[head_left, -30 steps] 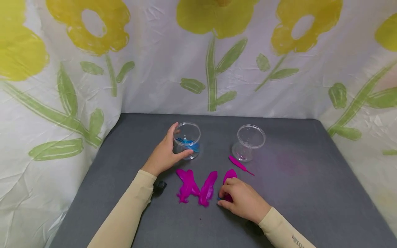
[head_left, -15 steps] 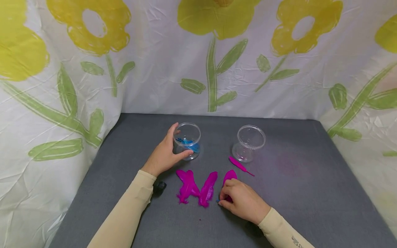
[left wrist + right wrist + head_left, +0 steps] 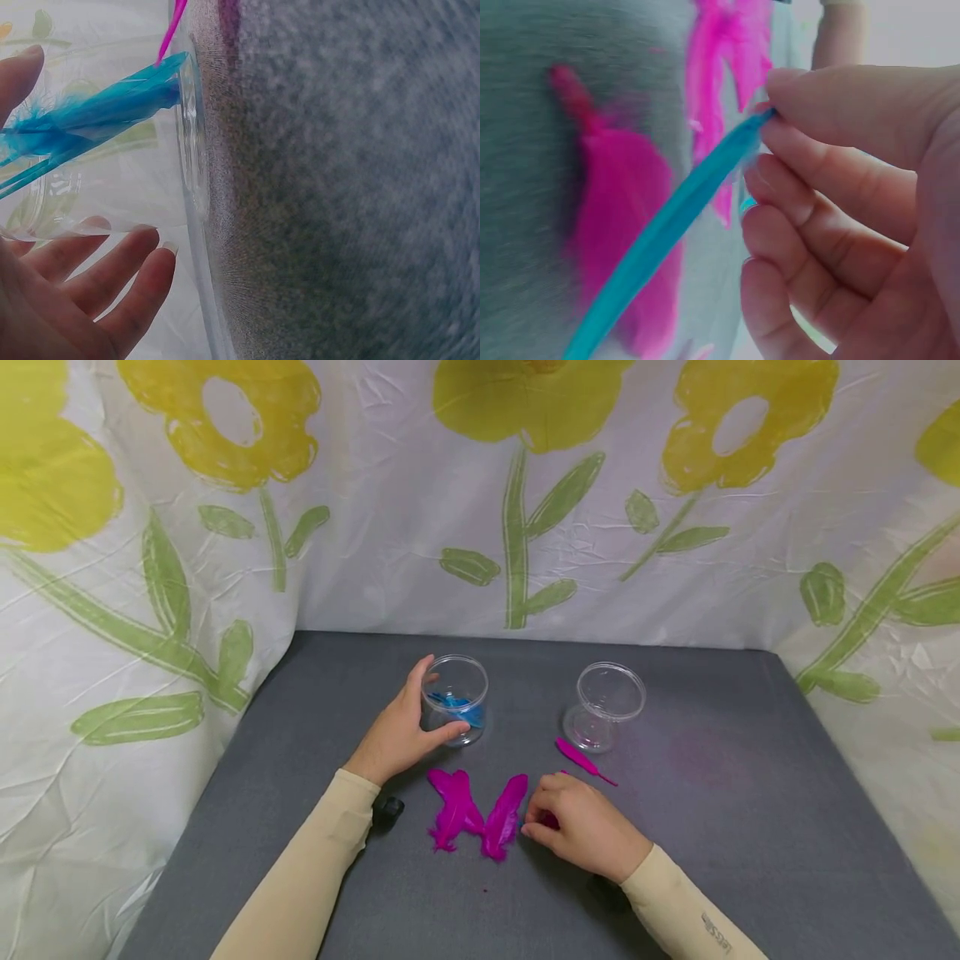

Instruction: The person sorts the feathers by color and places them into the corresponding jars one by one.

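My left hand (image 3: 397,735) grips a round clear plastic jar (image 3: 480,689) from its left side, thumb in front and fingers behind. Inside lie blue feathers (image 3: 97,116). Between thumb and index fingertip, my right hand (image 3: 585,827) pinches a blue feather (image 3: 667,210) by its end, over the table. Below that feather in the right wrist view lies a magenta feather (image 3: 626,217), mostly hidden by the hand in the head view. More magenta feathers (image 3: 454,810) lie left of the right hand, one (image 3: 504,818) right beside its fingertips.
A second clear jar (image 3: 611,693) stands at the back right, with a thin magenta feather (image 3: 585,762) lying in front of it. The grey table (image 3: 750,843) meets a white curtain (image 3: 375,568) with painted yellow flowers at its back edge.
My right hand has lifted and shifted slightly up and left with the blue feather, covering more of the magenta feather beneath. My left hand keeps its grip on the jar.
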A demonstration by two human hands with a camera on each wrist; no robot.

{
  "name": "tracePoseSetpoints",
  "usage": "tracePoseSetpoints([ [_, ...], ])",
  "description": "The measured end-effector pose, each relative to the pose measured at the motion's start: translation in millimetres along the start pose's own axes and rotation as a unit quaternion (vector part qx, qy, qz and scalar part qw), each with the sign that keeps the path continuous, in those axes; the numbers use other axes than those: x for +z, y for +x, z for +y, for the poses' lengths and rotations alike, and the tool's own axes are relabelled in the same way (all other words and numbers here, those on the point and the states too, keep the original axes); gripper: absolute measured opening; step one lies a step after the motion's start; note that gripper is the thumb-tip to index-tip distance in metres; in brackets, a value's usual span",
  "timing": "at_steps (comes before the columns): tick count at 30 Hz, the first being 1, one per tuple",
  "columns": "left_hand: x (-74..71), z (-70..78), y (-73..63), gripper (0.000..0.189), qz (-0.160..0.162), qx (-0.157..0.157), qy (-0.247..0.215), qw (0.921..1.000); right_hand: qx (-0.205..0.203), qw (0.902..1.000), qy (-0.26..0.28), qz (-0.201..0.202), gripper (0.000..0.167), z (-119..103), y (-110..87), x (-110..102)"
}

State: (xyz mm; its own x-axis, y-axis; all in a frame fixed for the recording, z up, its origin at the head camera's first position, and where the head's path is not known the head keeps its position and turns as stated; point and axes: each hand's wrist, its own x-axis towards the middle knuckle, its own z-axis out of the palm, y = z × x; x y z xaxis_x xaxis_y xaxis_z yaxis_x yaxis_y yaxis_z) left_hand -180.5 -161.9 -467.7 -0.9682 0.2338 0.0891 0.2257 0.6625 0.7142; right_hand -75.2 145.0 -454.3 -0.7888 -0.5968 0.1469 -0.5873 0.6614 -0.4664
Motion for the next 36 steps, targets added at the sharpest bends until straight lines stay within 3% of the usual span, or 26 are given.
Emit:
tracePoseSetpoints([
  [10,1.3,0.1,0.7,0.116,-0.005,-0.003,0.005,1.0000,-0.003,0.9948,0.099,0.025,0.007,-1,38.2,-3],
  [23,0.1,-1.1,-0.3,0.117,-0.001,0.008,0.008,0.9999,-0.010,0.9664,0.230,0.113,0.006,-12,100.2,-21],
  [28,-0.3,-2.7,-0.1,0.117,0.002,0.013,0.000,0.9999,-0.010,0.9586,0.252,0.133,0.005,-17,121.0,-31],
  [36,-0.2,-2.9,0.2,0.118,0.000,0.008,-0.001,1.0000,-0.005,0.9552,0.257,0.146,0.007,-21,147.4,-41],
])
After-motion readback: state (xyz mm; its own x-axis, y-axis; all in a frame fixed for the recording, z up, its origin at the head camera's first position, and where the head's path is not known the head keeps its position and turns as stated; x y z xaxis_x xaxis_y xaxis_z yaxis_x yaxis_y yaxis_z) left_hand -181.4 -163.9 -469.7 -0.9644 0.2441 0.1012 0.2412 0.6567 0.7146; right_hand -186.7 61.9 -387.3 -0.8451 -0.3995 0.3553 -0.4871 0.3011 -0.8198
